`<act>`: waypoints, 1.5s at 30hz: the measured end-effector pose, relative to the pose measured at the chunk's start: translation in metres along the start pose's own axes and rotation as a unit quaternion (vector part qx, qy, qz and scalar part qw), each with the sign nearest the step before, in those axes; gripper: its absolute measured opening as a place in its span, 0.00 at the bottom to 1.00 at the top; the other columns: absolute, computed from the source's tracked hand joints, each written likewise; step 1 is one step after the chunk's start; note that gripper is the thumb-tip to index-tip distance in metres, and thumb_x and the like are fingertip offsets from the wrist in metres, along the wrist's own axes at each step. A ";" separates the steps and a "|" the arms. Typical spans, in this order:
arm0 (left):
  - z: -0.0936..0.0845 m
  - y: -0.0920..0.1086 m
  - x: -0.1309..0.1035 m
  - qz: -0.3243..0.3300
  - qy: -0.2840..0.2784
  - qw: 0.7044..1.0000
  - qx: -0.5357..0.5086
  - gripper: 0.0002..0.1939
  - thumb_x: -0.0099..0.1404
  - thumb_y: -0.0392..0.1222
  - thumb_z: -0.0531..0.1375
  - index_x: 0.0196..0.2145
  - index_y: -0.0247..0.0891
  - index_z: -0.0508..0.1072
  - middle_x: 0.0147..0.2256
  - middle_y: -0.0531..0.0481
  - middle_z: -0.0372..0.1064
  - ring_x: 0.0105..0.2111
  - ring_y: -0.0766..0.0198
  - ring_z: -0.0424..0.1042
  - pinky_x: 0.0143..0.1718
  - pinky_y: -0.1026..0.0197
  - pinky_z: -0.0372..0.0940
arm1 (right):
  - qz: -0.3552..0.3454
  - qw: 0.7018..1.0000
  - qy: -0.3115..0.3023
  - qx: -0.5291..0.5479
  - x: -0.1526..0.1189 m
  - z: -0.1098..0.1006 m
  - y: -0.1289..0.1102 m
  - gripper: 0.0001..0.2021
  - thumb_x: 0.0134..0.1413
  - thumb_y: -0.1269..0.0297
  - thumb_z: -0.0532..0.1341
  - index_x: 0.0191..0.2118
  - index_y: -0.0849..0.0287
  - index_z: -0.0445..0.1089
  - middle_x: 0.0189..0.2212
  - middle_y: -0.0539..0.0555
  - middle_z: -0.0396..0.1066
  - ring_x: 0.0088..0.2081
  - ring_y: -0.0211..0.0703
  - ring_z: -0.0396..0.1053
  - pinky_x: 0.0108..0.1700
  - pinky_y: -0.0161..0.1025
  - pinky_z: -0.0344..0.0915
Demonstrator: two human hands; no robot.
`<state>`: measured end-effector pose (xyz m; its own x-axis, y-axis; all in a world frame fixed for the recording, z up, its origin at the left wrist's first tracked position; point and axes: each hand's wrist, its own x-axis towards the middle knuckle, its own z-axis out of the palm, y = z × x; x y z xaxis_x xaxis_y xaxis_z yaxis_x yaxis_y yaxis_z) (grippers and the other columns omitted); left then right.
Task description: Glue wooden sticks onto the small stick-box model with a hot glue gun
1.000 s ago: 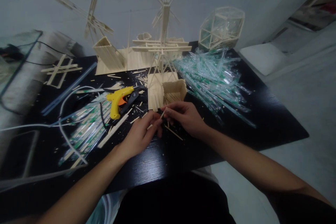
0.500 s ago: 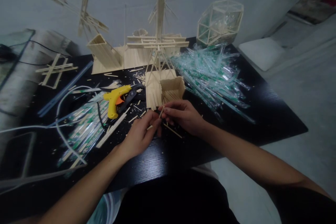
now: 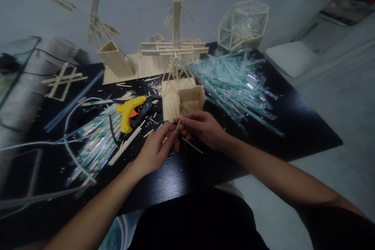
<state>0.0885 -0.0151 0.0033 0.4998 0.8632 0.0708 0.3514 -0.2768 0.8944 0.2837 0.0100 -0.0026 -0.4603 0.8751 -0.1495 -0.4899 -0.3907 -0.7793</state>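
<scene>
Between my two hands, in front of the wooden stick base, is a short thin wooden stick. My left hand pinches its lower end, and my right hand holds its upper end between thumb and fingers. A small open box of sticks stands on the base just beyond my right hand. To the left of the base lies a yellow glue gun, with black-handled pliers against it.
Plastic-wrapped stick bundles lie at left, near a white cable. Clear wrappers are heaped at right. Behind stand a stick windmill, a slanted stick tower and a faceted frame on the black table.
The view has shifted very slightly. Both hands stay almost in place, still on the short stick, with only a small movement of the fingers.
</scene>
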 end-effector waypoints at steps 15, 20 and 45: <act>0.003 0.002 0.000 0.031 0.001 0.999 0.031 0.08 0.77 0.41 0.50 0.39 0.40 0.65 0.22 0.58 0.67 0.22 0.69 0.64 0.28 0.65 0.59 | 0.043 0.996 -0.026 0.067 0.002 -0.003 0.001 0.08 0.45 0.67 0.75 0.33 0.62 0.79 0.27 0.49 0.76 0.26 0.31 0.70 0.32 0.30 0.68; 0.001 0.000 -0.001 0.038 0.005 0.998 0.045 0.08 0.77 0.41 0.50 0.39 0.40 0.66 0.23 0.58 0.67 0.23 0.69 0.65 0.29 0.65 0.59 | 0.038 0.996 -0.033 0.079 0.002 -0.004 0.002 0.06 0.45 0.70 0.74 0.32 0.62 0.80 0.28 0.50 0.78 0.27 0.31 0.72 0.34 0.30 0.69; -0.009 0.003 0.001 0.017 0.036 0.992 0.116 0.07 0.75 0.39 0.54 0.37 0.38 0.68 0.23 0.58 0.68 0.21 0.72 0.65 0.25 0.70 0.59 | -0.099 0.979 0.053 -0.171 0.003 -0.006 -0.001 0.12 0.47 0.59 0.74 0.33 0.61 0.78 0.25 0.50 0.76 0.26 0.38 0.74 0.26 0.35 0.74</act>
<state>0.0832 -0.0119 0.0100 0.4589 0.8776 0.1388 0.5116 -0.3887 0.7663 0.2879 0.0147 -0.0059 -0.2932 0.9558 -0.0219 -0.2776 -0.1071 -0.9547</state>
